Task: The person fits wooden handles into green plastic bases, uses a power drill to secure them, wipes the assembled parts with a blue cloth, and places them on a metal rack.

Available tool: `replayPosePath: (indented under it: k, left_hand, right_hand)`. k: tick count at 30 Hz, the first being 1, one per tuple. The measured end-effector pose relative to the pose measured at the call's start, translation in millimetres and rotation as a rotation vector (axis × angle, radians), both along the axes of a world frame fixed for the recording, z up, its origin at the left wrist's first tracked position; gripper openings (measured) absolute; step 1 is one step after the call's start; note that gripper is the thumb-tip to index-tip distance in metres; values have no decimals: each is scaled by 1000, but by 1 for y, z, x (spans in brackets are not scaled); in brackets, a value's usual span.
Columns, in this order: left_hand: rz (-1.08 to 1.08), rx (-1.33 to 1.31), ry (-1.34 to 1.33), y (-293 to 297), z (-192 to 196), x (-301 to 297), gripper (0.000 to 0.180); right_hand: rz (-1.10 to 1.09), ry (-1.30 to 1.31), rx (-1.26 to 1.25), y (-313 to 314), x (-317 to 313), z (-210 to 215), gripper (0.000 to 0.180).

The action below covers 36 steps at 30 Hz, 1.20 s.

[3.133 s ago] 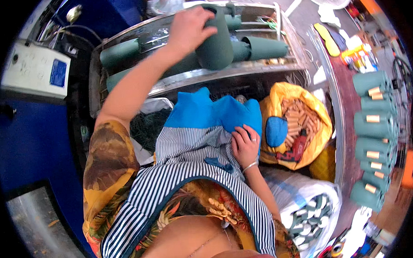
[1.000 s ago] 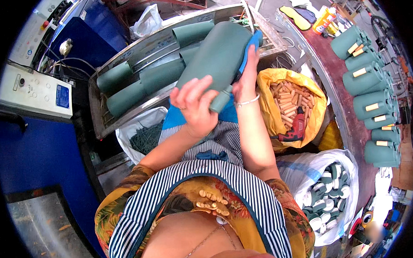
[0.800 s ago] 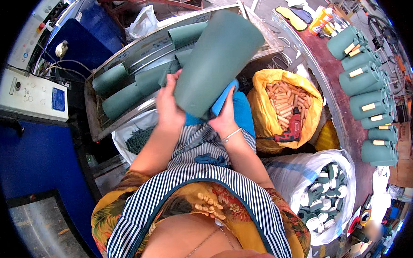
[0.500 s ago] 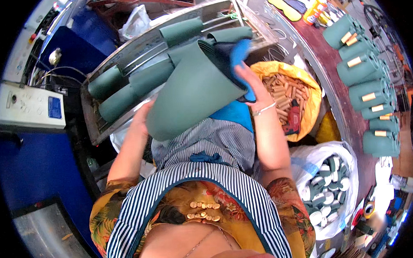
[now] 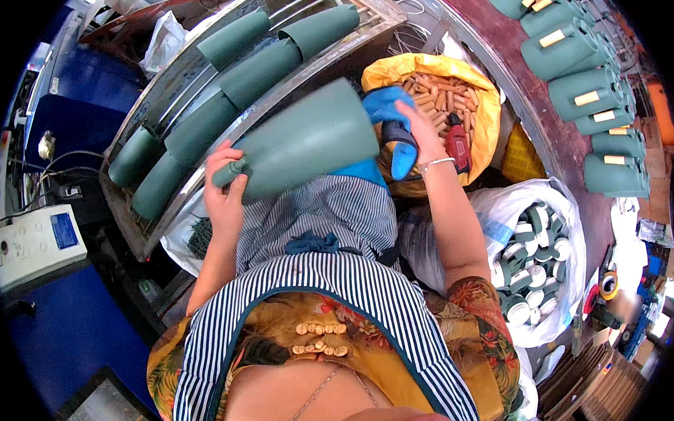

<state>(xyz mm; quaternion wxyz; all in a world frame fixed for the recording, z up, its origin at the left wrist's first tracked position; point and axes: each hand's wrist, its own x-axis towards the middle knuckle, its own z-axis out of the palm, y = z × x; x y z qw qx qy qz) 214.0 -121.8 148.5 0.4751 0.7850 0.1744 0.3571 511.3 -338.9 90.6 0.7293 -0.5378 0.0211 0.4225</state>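
Observation:
Across my lap lies a tapered green plastic container (image 5: 308, 141), its small neck pointing left and its wide end to the right. The fingers of my left hand (image 5: 225, 181) are closed round the neck. Past the wide end, my right hand (image 5: 422, 133) grips a bunched blue and black cloth (image 5: 388, 108). A small gap shows between cloth and container. Just ahead, similar green containers (image 5: 262, 72) lie in rows on metal rods in a wooden trough (image 5: 156, 235).
Beyond my right hand is a yellow sack (image 5: 490, 123) of tan tubes with a red power tool (image 5: 457, 143). A clear plastic bag (image 5: 567, 202) holds green and white caps. Green containers with tan handles (image 5: 561, 47) line the table at right. A control box (image 5: 37, 243) stands left.
The container has swung down and levelled, with its neck now showing in my left hand. My right hand has drawn the cloth away from its wide end. The whole view has shifted.

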Motion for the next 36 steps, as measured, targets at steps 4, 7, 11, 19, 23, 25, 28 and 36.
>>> replayPosePath:
  k: [4,7,11,19,23,25,28,36]
  left_hand:
    - [-61,-516,110,5,-67,-20,26]
    - [-135,-396,264,17,-74,-27,32]
    - [-120,-192,359,13,-69,-30,34]
    - [-132,-24,444,15,-66,-21,36]
    - [-156,106,464,18,-60,-24,37]
    - [-164,203,465,20,-64,-34,34]
    - [-199,269,472,23,-71,-38,31]
    - [-185,293,405,11,-81,-52,31]
  right_hand:
    - [-282,-375,-293,-33,34,-68,39]
    - [-588,-686,-549,-108,54,-149,36]
    - [-818,-142,-919,-179,30,-211,38]
    - [-614,426,-283,-212,49,-240,60]
    - [-593,335,-326,-222,61,-234,63]
    - [-678,236,-286,-192,47,-218,50]
    - [-708,141,-68,-203,35,-212,38]
    - [-423,-95,418,-257,-66,-65,64]
